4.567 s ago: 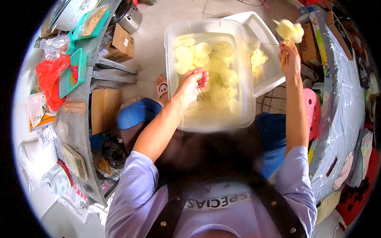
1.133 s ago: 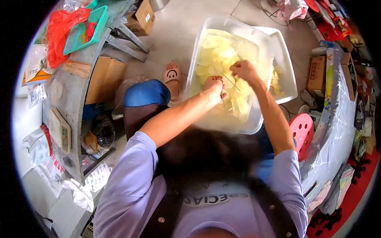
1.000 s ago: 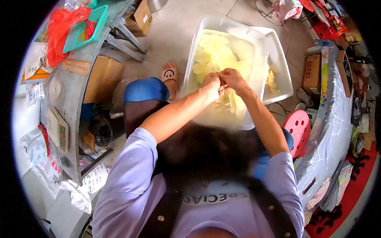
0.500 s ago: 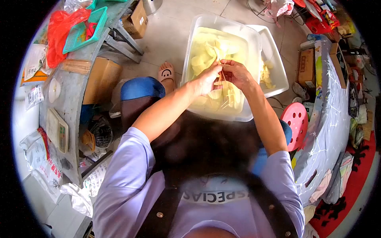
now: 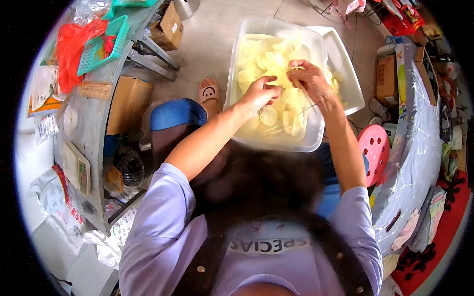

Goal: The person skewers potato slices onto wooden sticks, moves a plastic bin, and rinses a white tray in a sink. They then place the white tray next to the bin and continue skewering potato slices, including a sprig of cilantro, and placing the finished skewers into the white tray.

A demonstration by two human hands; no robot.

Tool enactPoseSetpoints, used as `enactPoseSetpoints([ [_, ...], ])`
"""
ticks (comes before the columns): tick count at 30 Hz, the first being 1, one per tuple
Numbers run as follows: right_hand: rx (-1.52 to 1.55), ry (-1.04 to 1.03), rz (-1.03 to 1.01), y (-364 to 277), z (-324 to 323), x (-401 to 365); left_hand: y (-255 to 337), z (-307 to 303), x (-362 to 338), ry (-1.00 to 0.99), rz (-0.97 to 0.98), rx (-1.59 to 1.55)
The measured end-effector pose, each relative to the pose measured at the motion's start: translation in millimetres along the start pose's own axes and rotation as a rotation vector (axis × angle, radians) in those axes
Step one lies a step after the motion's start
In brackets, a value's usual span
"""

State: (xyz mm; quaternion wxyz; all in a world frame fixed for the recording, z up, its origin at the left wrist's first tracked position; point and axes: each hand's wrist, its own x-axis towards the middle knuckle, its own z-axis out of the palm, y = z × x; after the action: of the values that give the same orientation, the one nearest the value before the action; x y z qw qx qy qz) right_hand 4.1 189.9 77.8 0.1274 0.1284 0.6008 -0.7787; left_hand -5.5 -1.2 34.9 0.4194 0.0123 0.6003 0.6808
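Observation:
A translucent plastic tub point(image 5: 318, 130) stands in front of me, with many thin pale yellow slices point(image 5: 268, 116) inside and some thin sticks among them. My left hand point(image 5: 260, 93) is over the slices near the tub's middle, its fingers apart and slightly curled, with nothing visible in it. To the right, my right hand point(image 5: 311, 81) is closed around thin sticks point(image 5: 300, 88) above the tub's right part. The far ends of the sticks are hard to make out.
A white tub point(image 5: 354, 98) with more slices sits beyond the right side. At left, a grey table point(image 5: 94, 148) bears a bundle of sticks point(image 5: 95, 90), a scale point(image 5: 78, 167) and a green basket point(image 5: 120, 42). A red stool point(image 5: 374, 153) stands at right.
My hands were together over the tub and have moved apart, the left one opening. The right hand has moved right with the sticks, and the view has shifted slightly.

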Motion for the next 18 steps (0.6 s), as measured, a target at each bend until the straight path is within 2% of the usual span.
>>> enactPoseSetpoints([
  [2,0.01,-0.006,-0.09,-10,-28,1,-18,2,10,-0.02,0.038,0.443],
  [3,-0.036,0.134,-0.12,-24,-29,-5,-19,8,7,-0.066,0.002,0.669],
  [4,-0.003,0.153,-0.178,-33,-44,-6,-21,13,2,-0.114,0.028,0.843],
  [6,-0.137,0.262,-0.224,-47,-84,-10,-25,25,-9,-0.226,0.086,1.185],
  [8,-0.006,0.395,-0.257,-49,-128,-2,-22,32,-17,-0.302,0.066,1.252],
  [11,-0.137,0.583,-0.269,-38,-187,14,-35,36,-12,-0.405,0.085,1.412],
  [12,-0.186,0.622,-0.236,-29,-209,23,-41,35,-9,-0.436,0.098,1.473],
  [14,-0.286,0.69,-0.169,-5,-251,40,-51,35,-10,-0.375,0.201,1.538],
  [16,-0.426,0.741,-0.043,7,-262,50,-73,34,-2,-0.319,0.286,1.666],
  [18,-0.667,0.764,0.14,16,-264,53,-77,33,-3,-0.321,0.249,1.643],
])
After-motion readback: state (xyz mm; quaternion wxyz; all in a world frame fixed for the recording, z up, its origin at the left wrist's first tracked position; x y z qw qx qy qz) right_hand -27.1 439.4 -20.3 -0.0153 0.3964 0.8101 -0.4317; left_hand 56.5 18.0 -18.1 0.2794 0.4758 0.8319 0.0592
